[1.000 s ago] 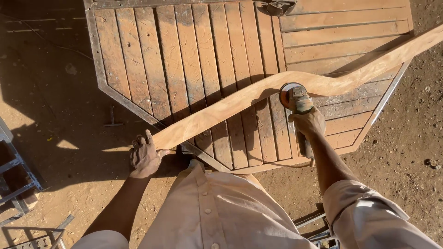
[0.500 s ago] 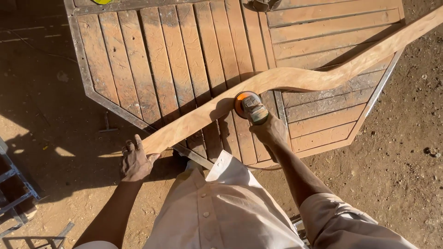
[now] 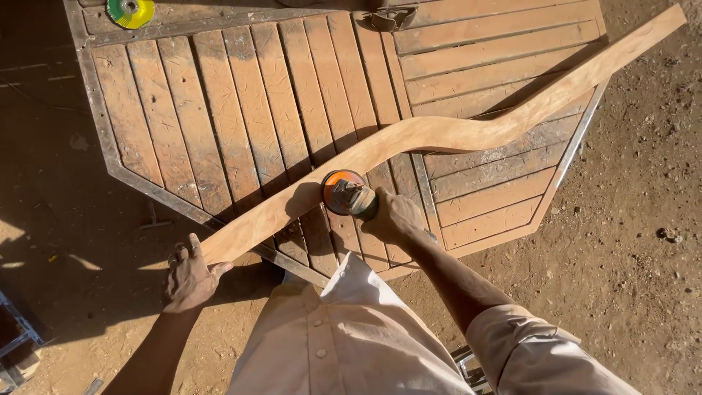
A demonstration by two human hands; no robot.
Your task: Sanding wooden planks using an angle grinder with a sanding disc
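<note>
A long curved wooden plank point(image 3: 439, 135) lies across a slatted wooden tabletop point(image 3: 241, 110) with a metal frame. My left hand point(image 3: 189, 276) grips the plank's near left end, which sticks out past the table edge. My right hand point(image 3: 395, 216) holds a small angle grinder with an orange sanding disc point(image 3: 342, 192). The disc presses against the plank's near edge, about a third of the way along from the left end.
A green and yellow grinding disc point(image 3: 130, 11) lies at the table's far left corner. A dark metal fitting point(image 3: 391, 16) sits at the table's far edge. Sandy dirt ground point(image 3: 636, 241) surrounds the table. A blue metal frame point(image 3: 14, 340) stands at the lower left.
My right hand has slid the grinder leftward along the plank's near edge, toward my left hand. My left hand has kept its hold on the plank's end.
</note>
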